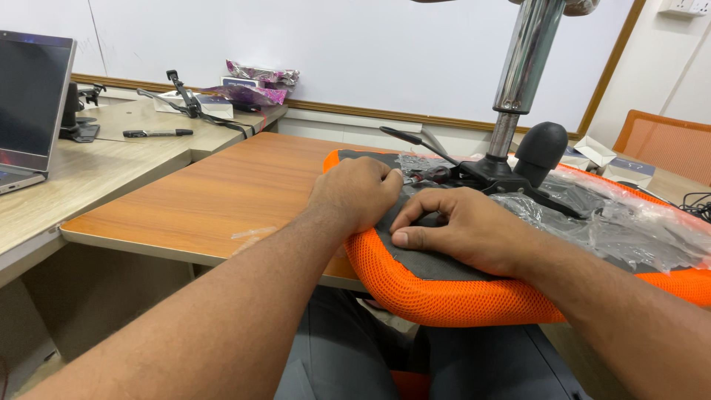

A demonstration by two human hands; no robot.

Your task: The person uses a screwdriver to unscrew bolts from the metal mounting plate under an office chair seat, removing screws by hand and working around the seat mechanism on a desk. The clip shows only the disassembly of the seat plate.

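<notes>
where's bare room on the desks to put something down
Bare wood on the brown desk left of the left hand, up to the marker. Crowded: the orange seat under both hands, right hand, plastic wrap.

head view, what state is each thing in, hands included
chair seat: upside down on the table, plastic wrap partly on
gas cylinder: upright in the seat base
laptop: open, screen dark
left hand: curled, pressing on the seat
right hand: flat on the seat

Chair seat [459, 296] lies on table [222, 192], laptop [29, 104] far left.
</notes>
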